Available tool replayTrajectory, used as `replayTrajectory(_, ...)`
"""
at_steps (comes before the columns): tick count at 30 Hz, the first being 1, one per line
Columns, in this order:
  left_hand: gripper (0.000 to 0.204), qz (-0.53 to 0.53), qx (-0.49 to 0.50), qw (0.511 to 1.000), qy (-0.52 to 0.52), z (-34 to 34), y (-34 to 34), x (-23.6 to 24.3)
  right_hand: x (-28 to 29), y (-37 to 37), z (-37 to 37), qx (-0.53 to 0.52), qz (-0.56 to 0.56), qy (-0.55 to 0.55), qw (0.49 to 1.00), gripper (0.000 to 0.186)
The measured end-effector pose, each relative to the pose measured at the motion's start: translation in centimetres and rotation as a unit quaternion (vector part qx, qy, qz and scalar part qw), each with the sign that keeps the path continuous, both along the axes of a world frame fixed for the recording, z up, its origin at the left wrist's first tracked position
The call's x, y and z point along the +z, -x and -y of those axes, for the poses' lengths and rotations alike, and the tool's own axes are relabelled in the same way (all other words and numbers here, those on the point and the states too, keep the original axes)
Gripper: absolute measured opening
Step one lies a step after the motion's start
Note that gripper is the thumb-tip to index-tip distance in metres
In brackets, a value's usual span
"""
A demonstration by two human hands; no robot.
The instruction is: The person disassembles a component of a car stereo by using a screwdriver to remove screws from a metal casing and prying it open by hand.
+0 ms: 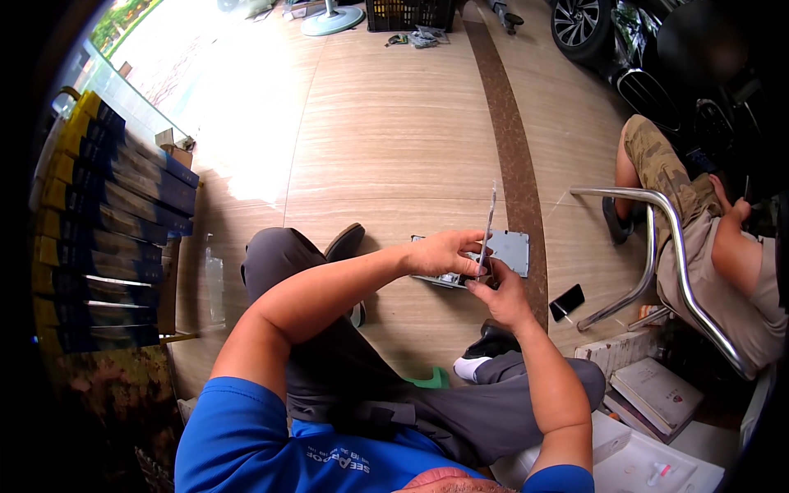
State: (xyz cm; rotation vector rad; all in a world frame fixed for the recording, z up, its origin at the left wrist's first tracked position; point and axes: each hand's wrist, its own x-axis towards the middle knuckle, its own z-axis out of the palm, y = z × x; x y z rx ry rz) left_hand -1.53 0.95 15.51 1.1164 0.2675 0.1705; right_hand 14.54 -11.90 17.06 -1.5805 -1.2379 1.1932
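A thin, flat panel (490, 215), seen almost edge-on, stands upright between my hands. My left hand (444, 253) is closed on its lower part from the left, fingers reaching round it. At its bottom end my right hand (508, 297) pinches with thumb and fingers. Just under the hands, on the floor, a grey metal case (444, 281) is partly hidden by them. To its right a flat grey plate (513, 251) with small holes along its edge shows; I cannot tell whether it is joined to the case.
A black phone (567, 302) lies right of my hands, near a tubular metal chair (675, 222). Another person's leg (657, 156) is beyond it. Boxes fill a rack (115, 222) at left. A black crate (409, 15) stands far off; a green plastic piece (431, 380) lies near my legs.
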Motion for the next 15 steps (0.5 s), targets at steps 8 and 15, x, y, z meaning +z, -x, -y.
replayTrajectory(8,0.061,-0.001,0.009,1.0,-0.019,-0.1,0.1,0.4,-0.7,-0.1,-0.1,0.002,0.012,-0.009,1.0,0.036)
replayTrajectory(15,0.072,-0.04,-0.004,0.998,-0.055,-0.4,0.2,0.2,-2.4,-0.4,0.0,-0.002,0.022,0.004,1.0,0.035)
